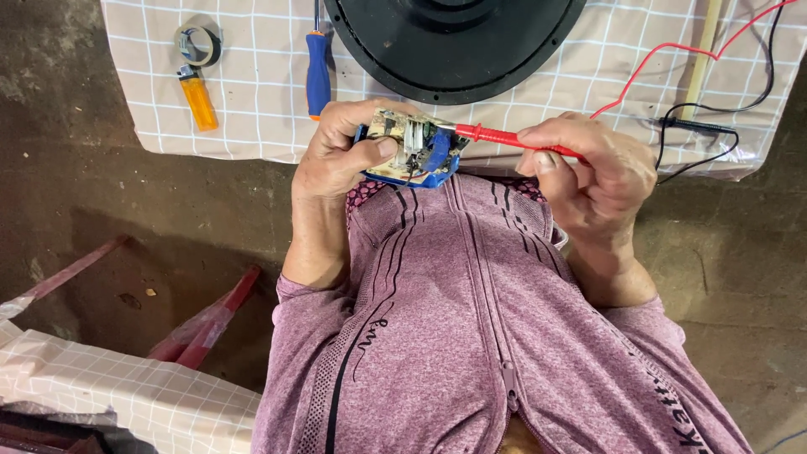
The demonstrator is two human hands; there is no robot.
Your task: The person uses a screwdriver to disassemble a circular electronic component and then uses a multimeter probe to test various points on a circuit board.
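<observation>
My left hand (340,155) grips a small circuit board in a blue casing (410,147), held close to my chest above my pink zipped jacket. My right hand (588,168) pinches a red test probe (504,139), whose metal tip touches the components on the board. A red wire (672,50) runs from the probe up across the checked cloth. A black probe (702,126) with its black wire lies on the cloth to the right, untouched.
A checked cloth (252,84) covers the floor ahead, bearing a large black round disc (454,42), a blue-handled screwdriver (318,71), an orange lighter (198,99) and a roll of tape (198,44). Bare concrete lies on both sides; red strips (210,324) and another checked cloth lie lower left.
</observation>
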